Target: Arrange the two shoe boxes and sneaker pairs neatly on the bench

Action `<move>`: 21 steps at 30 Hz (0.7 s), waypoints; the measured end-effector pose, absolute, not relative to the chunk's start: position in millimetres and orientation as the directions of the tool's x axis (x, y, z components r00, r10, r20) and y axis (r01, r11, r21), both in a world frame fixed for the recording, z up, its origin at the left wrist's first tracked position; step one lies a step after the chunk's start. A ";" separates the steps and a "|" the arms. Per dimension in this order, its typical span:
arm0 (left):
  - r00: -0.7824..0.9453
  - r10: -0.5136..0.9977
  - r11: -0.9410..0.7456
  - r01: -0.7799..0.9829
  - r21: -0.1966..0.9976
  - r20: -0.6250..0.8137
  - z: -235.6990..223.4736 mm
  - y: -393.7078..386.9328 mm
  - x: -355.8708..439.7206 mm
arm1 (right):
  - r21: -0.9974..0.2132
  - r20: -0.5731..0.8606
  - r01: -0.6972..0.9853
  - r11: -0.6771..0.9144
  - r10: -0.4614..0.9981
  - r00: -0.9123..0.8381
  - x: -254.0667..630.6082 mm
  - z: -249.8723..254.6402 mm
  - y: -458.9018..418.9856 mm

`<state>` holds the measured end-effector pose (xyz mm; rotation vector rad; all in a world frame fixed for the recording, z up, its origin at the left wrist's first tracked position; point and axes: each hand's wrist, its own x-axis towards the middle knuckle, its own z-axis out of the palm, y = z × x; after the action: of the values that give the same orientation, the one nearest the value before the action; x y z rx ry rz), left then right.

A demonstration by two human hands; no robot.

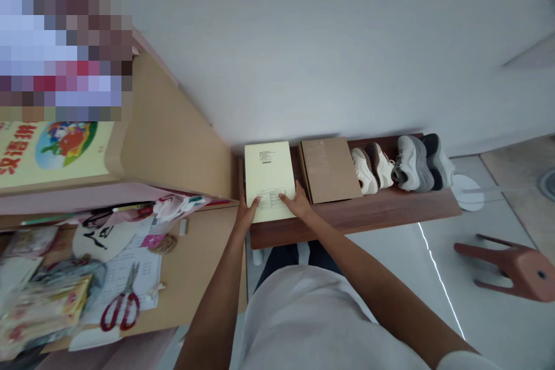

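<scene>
Yellow box (269, 178) beside the brown box (332, 171) is held between half-curled left hand (247, 210) and right hand (298, 202); even pressure is best.

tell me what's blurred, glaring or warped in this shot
All in the head view: small print on the pale yellow rectangular cardboard box is too soft to read; the clear plastic packets at left look blurred; a bright white streak of light glares on the smooth grey floor; the reddish-brown plastic stool looks tilted, probably wide-lens distortion; coarse square pixel blocks hide the top left corner.
</scene>
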<state>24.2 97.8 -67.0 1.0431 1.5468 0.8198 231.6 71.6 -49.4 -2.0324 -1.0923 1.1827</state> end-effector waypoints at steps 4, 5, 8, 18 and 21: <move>-0.054 0.927 0.375 0.180 0.909 -0.372 -63.9 99.0 25.0 | -0.769 -0.440 0.362 -0.527 0.847 0.298 231.6 -51.6 74.2; -0.051 0.926 0.376 0.179 0.909 -0.373 -63.0 99.3 24.7 | -0.770 -0.438 0.361 -0.526 0.847 0.302 231.7 -51.8 74.5; -0.066 0.918 0.396 0.193 0.898 -0.391 -61.7 100.6 22.4 | -0.774 -0.428 0.357 -0.523 0.847 0.314 232.3 -51.8 75.0; -0.090 0.912 0.409 0.150 0.900 -0.399 -66.0 99.4 23.5 | -0.853 -0.333 0.319 -0.412 0.902 0.276 230.5 -55.8 77.2; -0.081 0.902 0.431 0.137 0.892 -0.423 -66.1 99.1 24.6 | -0.868 -0.312 0.315 -0.384 0.915 0.254 230.0 -56.9 78.1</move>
<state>24.6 99.1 -66.1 0.9535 1.5321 0.8314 230.0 78.1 -56.9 -1.8437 -1.1214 1.1185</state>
